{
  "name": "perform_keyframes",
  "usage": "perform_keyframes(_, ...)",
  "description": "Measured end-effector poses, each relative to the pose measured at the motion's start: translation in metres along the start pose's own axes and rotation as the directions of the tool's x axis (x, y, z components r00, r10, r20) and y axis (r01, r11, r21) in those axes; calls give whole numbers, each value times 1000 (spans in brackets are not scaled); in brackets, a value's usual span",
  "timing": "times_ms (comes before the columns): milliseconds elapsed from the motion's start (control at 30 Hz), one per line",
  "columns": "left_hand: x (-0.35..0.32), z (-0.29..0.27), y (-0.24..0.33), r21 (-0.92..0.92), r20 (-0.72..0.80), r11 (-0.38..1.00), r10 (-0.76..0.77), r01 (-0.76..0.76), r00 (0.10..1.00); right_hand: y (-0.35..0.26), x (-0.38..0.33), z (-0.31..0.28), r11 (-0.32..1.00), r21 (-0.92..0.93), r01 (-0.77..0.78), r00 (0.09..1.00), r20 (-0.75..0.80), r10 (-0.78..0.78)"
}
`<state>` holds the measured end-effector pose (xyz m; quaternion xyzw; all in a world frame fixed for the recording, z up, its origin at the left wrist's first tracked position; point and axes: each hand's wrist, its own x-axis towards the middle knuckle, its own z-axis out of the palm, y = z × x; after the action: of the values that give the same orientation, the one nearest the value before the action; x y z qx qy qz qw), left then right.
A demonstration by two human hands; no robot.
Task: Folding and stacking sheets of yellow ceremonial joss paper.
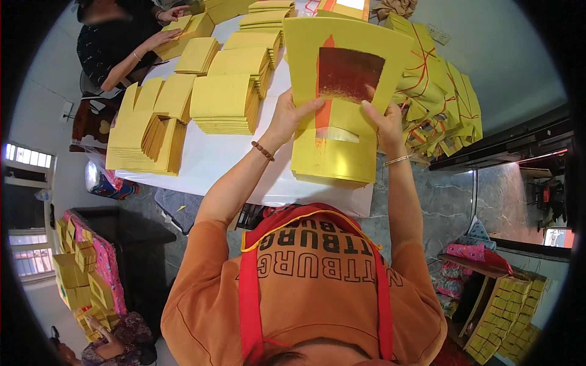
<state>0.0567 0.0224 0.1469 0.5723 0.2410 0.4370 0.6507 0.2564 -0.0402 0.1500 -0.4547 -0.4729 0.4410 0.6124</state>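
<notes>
Between both hands is a wad of yellow paper sheets (349, 36), its face marked with an orange strip, a dark red square and a shiny gold patch. My left hand (287, 119) grips its left edge, the thumb lying over the front. On the opposite edge, my right hand (386, 123) is closed the same way, thumb on the face and fingers behind. The wad's near end is over the front of the white-covered table (268, 189); whether it rests on other sheets there, I cannot tell.
Stacks of folded yellow paper (223, 100) fill the table's left and middle. Red-tied yellow bundles (436, 91) are heaped at right. Across the table, another person's hands (160, 38) touch a yellow stack. More bundles (503, 311) stand lower right; another person (116, 341) is lower left.
</notes>
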Motion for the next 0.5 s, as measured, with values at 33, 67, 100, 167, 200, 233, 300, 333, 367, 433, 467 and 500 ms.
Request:
perform_keyframes(33,0,1,-3,-2,2,1000,-2,2,1000,4,0,0,1000,-1,-1,1000,-3,1)
perform_keyframes(67,-1,1,-8,-38,33,999,-7,8,999,12,2,2,999,-27,27,999,-45,-29)
perform_keyframes(100,-2,2,-7,-74,63,997,-12,16,998,15,3,3,997,-52,54,995,-86,-58)
perform_keyframes(167,-1,4,-2,-59,16,998,-21,22,1000,15,6,0,998,-57,-22,997,-75,18)
perform_keyframes(200,0,4,0,-42,-33,999,-27,25,999,13,7,0,993,-63,-96,994,-60,92)
perform_keyframes(233,4,-2,-2,-45,-35,999,-33,31,999,9,9,-1,993,-63,-102,993,-61,99)
perform_keyframes(300,17,-23,-5,-108,-109,992,59,-71,992,-3,13,-2,985,112,-131,985,-98,142)
perform_keyframes(333,20,-19,0,-112,-108,992,46,-58,993,-5,15,-2,977,187,-100,978,-163,131)
perform_keyframes(367,26,-15,6,152,-186,927,367,-343,911,-8,19,-5,976,189,-110,975,-169,143)
perform_keyframes(433,33,-12,23,415,-177,738,640,-533,748,-11,25,-17,915,384,-122,979,-107,175)
perform_keyframes(467,42,-13,34,688,72,337,850,-643,522,-14,29,-22,914,382,-134,976,-109,188)
perform_keyframes(500,47,-12,45,779,394,-153,873,-608,286,-17,33,-28,900,399,-174,975,-59,215)
